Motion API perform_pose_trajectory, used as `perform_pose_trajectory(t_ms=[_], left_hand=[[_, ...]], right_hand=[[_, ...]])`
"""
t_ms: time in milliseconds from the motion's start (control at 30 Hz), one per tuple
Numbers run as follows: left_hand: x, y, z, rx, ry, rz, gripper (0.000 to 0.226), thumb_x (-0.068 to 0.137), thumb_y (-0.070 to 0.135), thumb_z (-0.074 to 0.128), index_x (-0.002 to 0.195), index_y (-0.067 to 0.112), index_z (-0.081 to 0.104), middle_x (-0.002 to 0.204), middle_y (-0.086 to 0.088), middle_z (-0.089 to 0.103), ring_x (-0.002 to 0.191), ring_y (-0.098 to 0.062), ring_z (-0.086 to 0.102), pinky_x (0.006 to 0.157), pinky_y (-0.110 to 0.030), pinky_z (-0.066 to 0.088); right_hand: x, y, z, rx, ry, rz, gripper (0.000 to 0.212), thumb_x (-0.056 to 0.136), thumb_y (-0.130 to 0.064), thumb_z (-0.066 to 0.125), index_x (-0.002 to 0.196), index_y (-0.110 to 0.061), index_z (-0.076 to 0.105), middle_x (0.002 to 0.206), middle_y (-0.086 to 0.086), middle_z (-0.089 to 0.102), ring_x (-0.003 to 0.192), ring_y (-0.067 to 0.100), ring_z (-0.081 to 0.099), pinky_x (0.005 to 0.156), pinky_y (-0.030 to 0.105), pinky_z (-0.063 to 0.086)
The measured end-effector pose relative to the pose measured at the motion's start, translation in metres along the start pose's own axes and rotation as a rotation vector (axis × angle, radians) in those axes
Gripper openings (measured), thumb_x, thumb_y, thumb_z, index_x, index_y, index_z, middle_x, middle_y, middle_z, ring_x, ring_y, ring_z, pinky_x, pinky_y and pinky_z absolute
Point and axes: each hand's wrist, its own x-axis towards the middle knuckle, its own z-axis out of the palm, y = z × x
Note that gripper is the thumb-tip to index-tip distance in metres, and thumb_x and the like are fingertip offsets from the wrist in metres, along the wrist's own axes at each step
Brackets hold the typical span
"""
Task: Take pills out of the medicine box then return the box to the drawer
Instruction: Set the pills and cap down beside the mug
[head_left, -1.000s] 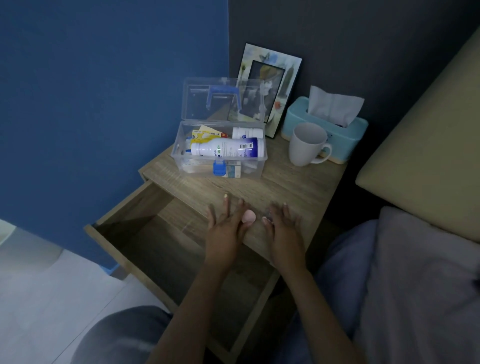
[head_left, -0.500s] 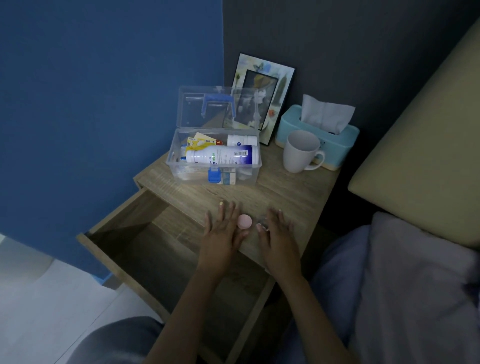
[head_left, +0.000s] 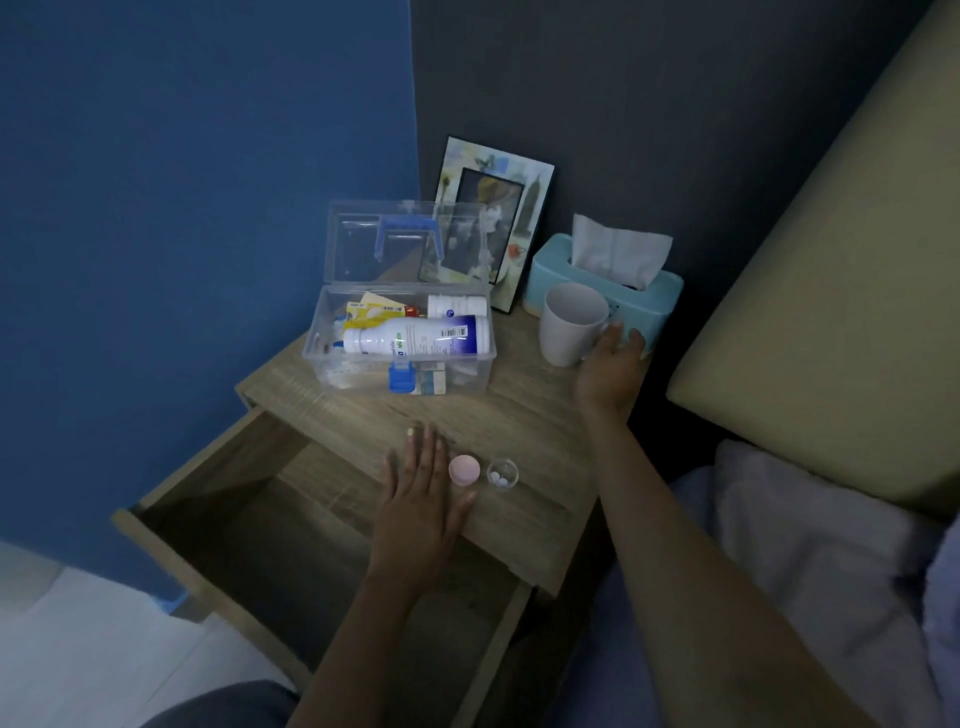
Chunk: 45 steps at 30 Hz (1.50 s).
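The clear medicine box (head_left: 363, 366) stands on the wooden nightstand (head_left: 524, 415) with its lid up, a white bottle and small packets inside. Near the front edge lie a pink cap (head_left: 464, 470) and a small clear cup (head_left: 503, 473) with a few white pills. My left hand (head_left: 421, 499) rests flat beside the pink cap, fingers apart, holding nothing. My right hand (head_left: 613, 364) is at the handle of the white mug (head_left: 569, 325); whether it grips the handle is hidden. The drawer (head_left: 291, 525) below is pulled out and looks bare.
A teal tissue box (head_left: 654, 296) sits behind the mug and a picture frame (head_left: 519, 208) leans on the dark wall. A beige headboard (head_left: 831, 291) and bedding (head_left: 810, 582) fill the right. The blue wall is on the left.
My right hand left the pill cup and reached back-right to the mug. The cup with pills now shows. My left hand stayed by the pink cap.
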Motion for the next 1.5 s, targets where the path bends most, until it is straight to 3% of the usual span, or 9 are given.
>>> perform_pose_trajectory(t_ms=[133,333,600,800,933,1100,1167,1300,1500], left_hand=[[0.0,-0.001,0.002,0.015,0.006,0.003,0.083,0.087,0.06,0.0,0.153,0.011,0.013,0.163,-0.005,-0.001,0.148,-0.021,-0.014,0.12,-0.039,-0.009],[0.0,-0.001,0.003,0.033,-0.014,-0.01,0.083,0.087,0.06,-0.002,0.154,0.012,0.011,0.163,-0.005,-0.004,0.149,-0.021,-0.015,0.12,-0.038,-0.009],[-0.001,0.0,0.001,0.068,-0.029,-0.015,0.086,0.083,0.061,-0.009,0.154,0.015,0.004,0.163,-0.004,-0.012,0.149,-0.021,-0.019,0.118,-0.036,-0.015],[0.0,0.0,0.001,0.05,-0.021,-0.015,0.084,0.086,0.061,-0.004,0.154,0.014,0.008,0.163,-0.005,-0.006,0.15,-0.021,-0.014,0.117,-0.034,-0.016],[0.0,0.0,0.001,0.063,-0.036,-0.019,0.084,0.086,0.06,-0.006,0.155,0.014,0.007,0.164,-0.005,-0.005,0.151,-0.02,-0.011,0.12,-0.036,-0.008],[-0.003,0.0,-0.001,0.047,-0.035,-0.015,0.083,0.087,0.058,-0.006,0.155,0.014,0.01,0.164,-0.005,-0.001,0.151,-0.019,-0.006,0.121,-0.036,-0.006],[-0.002,-0.001,-0.001,0.042,-0.031,-0.012,0.083,0.086,0.058,-0.007,0.155,0.014,0.01,0.164,-0.004,0.0,0.151,-0.018,-0.006,0.121,-0.036,-0.006],[-0.003,-0.002,-0.001,0.042,-0.036,0.0,0.076,0.092,0.056,0.002,0.155,0.014,0.009,0.164,-0.005,-0.001,0.151,-0.018,-0.007,0.121,-0.037,-0.006],[-0.003,-0.003,0.0,0.055,-0.04,-0.001,0.069,0.098,0.052,0.012,0.155,0.014,0.007,0.164,-0.005,-0.003,0.151,-0.017,-0.01,0.122,-0.037,-0.006]], right_hand=[[0.018,0.008,0.012,-0.048,0.003,0.028,0.048,0.101,-0.036,0.036,0.108,0.003,0.063,0.117,0.019,0.066,0.109,0.029,0.06,0.063,0.011,0.027],[0.023,0.014,0.024,0.017,0.044,0.006,0.042,0.1,-0.032,0.045,0.097,0.008,0.059,0.106,0.023,0.068,0.1,0.031,0.063,0.061,0.012,0.029],[0.016,0.018,0.015,0.064,0.0,0.072,0.041,0.1,-0.031,0.042,0.102,0.007,0.057,0.111,0.025,0.065,0.102,0.031,0.062,0.07,0.022,0.037],[-0.016,0.016,-0.019,0.189,-0.004,-0.01,0.029,0.1,-0.021,0.045,0.103,0.004,0.06,0.088,0.001,0.059,0.079,0.01,0.056,0.057,0.001,0.037],[-0.04,0.025,-0.036,0.083,-0.044,-0.036,0.027,0.099,-0.026,0.046,0.081,-0.005,0.048,0.077,0.009,0.054,0.077,0.017,0.052,0.061,0.022,0.033],[-0.068,0.028,-0.048,0.104,-0.095,-0.041,0.029,0.099,-0.028,0.046,0.081,-0.006,0.048,0.069,-0.001,0.05,0.075,0.017,0.05,0.061,0.024,0.033],[-0.075,0.028,-0.05,0.12,-0.104,-0.03,0.029,0.099,-0.029,0.045,0.082,-0.006,0.049,0.07,-0.004,0.05,0.075,0.017,0.051,0.061,0.024,0.035],[-0.083,0.031,-0.056,0.132,-0.128,-0.02,0.028,0.1,-0.03,0.044,0.085,-0.006,0.052,0.08,0.009,0.055,0.078,0.018,0.053,0.07,0.027,0.04],[-0.082,0.036,-0.058,0.096,-0.111,-0.015,0.029,0.099,-0.03,0.044,0.083,-0.007,0.051,0.08,0.007,0.055,0.074,0.016,0.051,0.058,0.014,0.038]])
